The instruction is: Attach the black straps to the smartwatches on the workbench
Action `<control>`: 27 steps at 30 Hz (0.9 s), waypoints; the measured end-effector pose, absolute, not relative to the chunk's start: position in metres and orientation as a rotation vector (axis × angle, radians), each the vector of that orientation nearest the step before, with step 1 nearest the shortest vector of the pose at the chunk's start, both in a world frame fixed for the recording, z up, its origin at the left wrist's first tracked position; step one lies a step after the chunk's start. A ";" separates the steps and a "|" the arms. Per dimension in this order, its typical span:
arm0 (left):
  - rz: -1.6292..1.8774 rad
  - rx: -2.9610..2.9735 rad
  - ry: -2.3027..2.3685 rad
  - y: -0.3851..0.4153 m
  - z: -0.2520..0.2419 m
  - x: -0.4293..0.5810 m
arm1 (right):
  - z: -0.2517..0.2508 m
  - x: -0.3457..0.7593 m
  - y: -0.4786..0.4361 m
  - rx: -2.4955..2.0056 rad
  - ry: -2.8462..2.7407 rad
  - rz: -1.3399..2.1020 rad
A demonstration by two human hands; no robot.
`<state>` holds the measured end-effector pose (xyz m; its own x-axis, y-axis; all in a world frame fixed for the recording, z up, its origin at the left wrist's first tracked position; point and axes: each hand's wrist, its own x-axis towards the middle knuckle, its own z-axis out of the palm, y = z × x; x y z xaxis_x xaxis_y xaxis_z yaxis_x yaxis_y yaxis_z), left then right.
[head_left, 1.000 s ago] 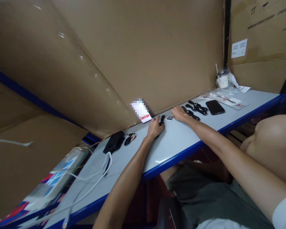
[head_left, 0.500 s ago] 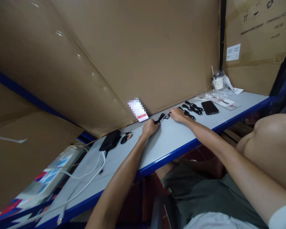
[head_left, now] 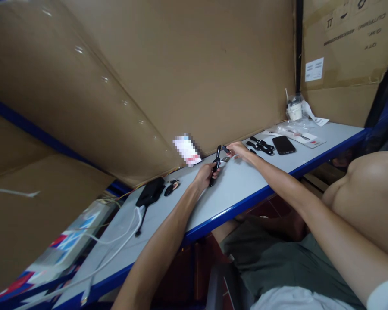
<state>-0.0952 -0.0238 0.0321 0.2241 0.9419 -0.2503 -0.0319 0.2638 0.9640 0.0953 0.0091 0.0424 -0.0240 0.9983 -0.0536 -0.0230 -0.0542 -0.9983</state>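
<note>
My left hand point(head_left: 206, 173) is closed round a black strap point(head_left: 217, 161), holding it nearly upright just above the grey table point(head_left: 239, 189). My right hand point(head_left: 239, 150) pinches a small dark piece point(head_left: 225, 149) at the strap's top end. A small flat dark piece point(head_left: 225, 159) lies on the table beneath. Several more black straps point(head_left: 261, 146) lie just right of my right hand.
A black phone point(head_left: 283, 145) lies beyond the straps, with clear bags, papers point(head_left: 297, 131) and a cup point(head_left: 294, 111) at the far corner. Left are a card point(head_left: 187, 150), a black pouch point(head_left: 150, 192), a key fob point(head_left: 170, 188) and white cables point(head_left: 116, 239). Cardboard walls stand behind.
My left hand lifted the black strap from the table and turned it upright. My right hand rose off the table and brought a small piece to the strap's top.
</note>
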 end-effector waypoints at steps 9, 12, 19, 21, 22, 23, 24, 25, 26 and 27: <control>0.943 0.997 1.101 -0.031 0.034 -0.092 | 0.042 0.092 0.006 -1.231 -1.169 1.304; 0.924 1.029 1.047 -0.033 0.032 -0.090 | 0.041 0.091 0.007 -1.146 -1.118 1.340; 0.944 1.105 1.093 -0.039 0.030 -0.083 | 0.036 0.091 0.013 -1.187 -1.097 1.272; 0.954 1.099 1.091 -0.039 0.031 -0.083 | 0.034 0.091 0.017 -1.241 -1.117 1.217; 0.958 1.095 1.088 -0.039 0.031 -0.083 | 0.033 0.092 0.018 -1.279 -1.132 1.174; 0.959 1.094 1.084 -0.039 0.030 -0.083 | 0.032 0.092 0.020 -1.323 -1.155 1.119; 0.960 1.094 1.081 -0.039 0.030 -0.083 | 0.030 0.092 0.022 -1.369 -1.187 1.059; 0.961 1.097 1.078 -0.039 0.030 -0.084 | 0.029 0.092 0.023 -1.413 -1.228 1.000; 0.961 1.101 1.077 -0.038 0.030 -0.084 | 0.028 0.092 0.025 -1.451 -1.272 0.948; 0.961 1.105 1.078 -0.039 0.030 -0.084 | 0.026 0.092 0.026 -1.481 -1.315 0.909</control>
